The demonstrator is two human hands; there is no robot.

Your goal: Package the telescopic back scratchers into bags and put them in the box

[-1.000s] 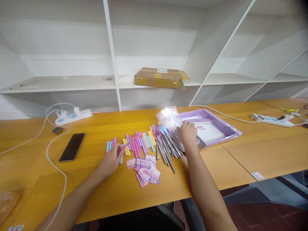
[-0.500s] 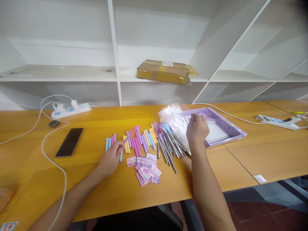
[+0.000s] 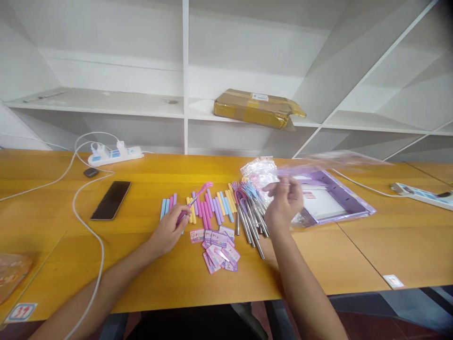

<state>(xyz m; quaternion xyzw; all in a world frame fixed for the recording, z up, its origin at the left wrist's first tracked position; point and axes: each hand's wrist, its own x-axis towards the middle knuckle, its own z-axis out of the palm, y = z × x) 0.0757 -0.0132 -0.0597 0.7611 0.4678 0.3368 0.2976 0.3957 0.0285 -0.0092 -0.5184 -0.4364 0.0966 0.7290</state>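
Observation:
My left hand [image 3: 169,230] is closed around a back scratcher [image 3: 204,188], whose pink claw head points up and right; its handle is mostly hidden in my fingers. Held in my right hand [image 3: 285,204] is a clear plastic bag [image 3: 332,159], blurred by motion above an open purple box [image 3: 357,203]. More back scratchers [image 3: 250,218] with silver shafts and pink, blue or purple heads lie piled left of that hand. Coloured sleeves [image 3: 206,212] in blue, pink, purple and yellow lie in a row beside my left hand. Printed cards [image 3: 220,250] are heaped nearer me.
Crumpled clear bags [image 3: 260,169] lie behind the scratchers. A phone [image 3: 111,200], a power strip [image 3: 116,156] and a looping white cable [image 3: 88,226] are on the left. Another power strip [image 3: 424,196] is at the right. A taped carton [image 3: 255,108] sits on the shelf above.
My right hand has turned and now has a clear bag stretched out to the right over the purple box. The left hand keeps its hold on the back scratcher. The view has shifted slightly.

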